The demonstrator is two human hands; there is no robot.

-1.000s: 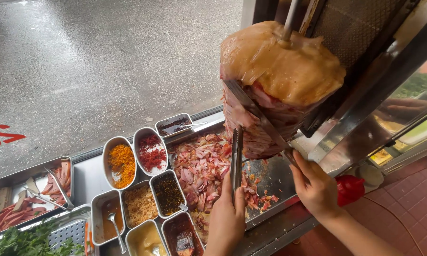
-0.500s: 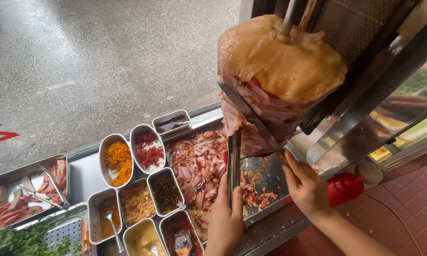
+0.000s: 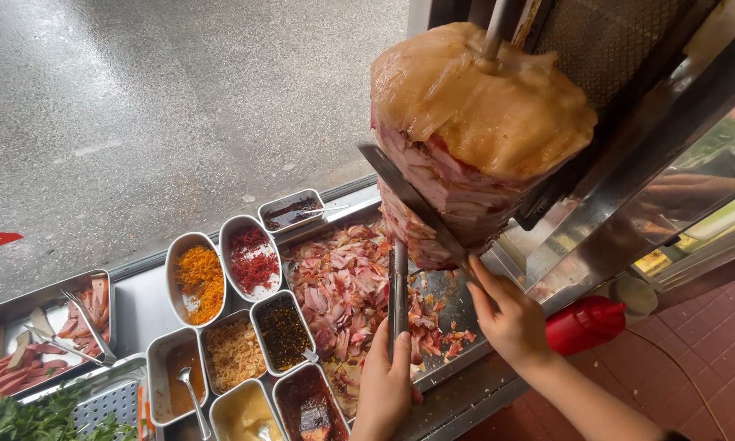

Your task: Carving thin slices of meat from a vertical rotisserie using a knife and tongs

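Note:
A big cone of stacked meat (image 3: 477, 131) turns on a vertical spit, pale on top and pink lower down. My right hand (image 3: 510, 314) grips the handle of a long knife (image 3: 412, 204), its blade laid slantwise against the cone's lower left side. My left hand (image 3: 386, 384) holds metal tongs (image 3: 397, 286) upright, their tips just under the cone. Sliced pink meat (image 3: 343, 286) lies heaped on the steel catch tray (image 3: 457, 294) below.
Left of the tray stand several small steel tubs: orange shreds (image 3: 197, 278), red flakes (image 3: 253, 257), dark sauce (image 3: 292, 212), noodles, pastes. A pan of sausage slices (image 3: 49, 335) and green herbs (image 3: 49, 416) sit far left. A red bottle (image 3: 584, 322) lies by my right wrist.
The knife blade has slid a little higher and further left along the cone. The tongs stay upright under the meat. The view has shifted slightly.

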